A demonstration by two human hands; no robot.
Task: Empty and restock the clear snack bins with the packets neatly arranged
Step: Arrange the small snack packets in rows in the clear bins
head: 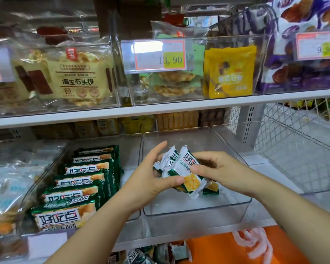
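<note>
Snack packets [181,168], small ones in white and green wrappers, were bunched together between both hands over the middle clear bin [198,212] on the lower shelf. The left hand [151,176] gripped the bunch from its side, thumb pressed on the front of the nearest wrapper and fingers reaching up behind. The right hand [217,170] closed on it from the opposite side, fingers curled over the top and thumb on the front, so the two hands were close together with only the bunch between them. One loose packet [211,187] lay on the bin's floor just beneath the right hand. In the left bin [51,168], touching the middle one, long green packs [80,180] stood on edge in a tidy row from front to back. Another clear bin [293,159] sat to the right. On the shelf above, a bin carried a price tag [160,56] reading 13.90, with a yellow pouch [229,71] beside it.
</note>
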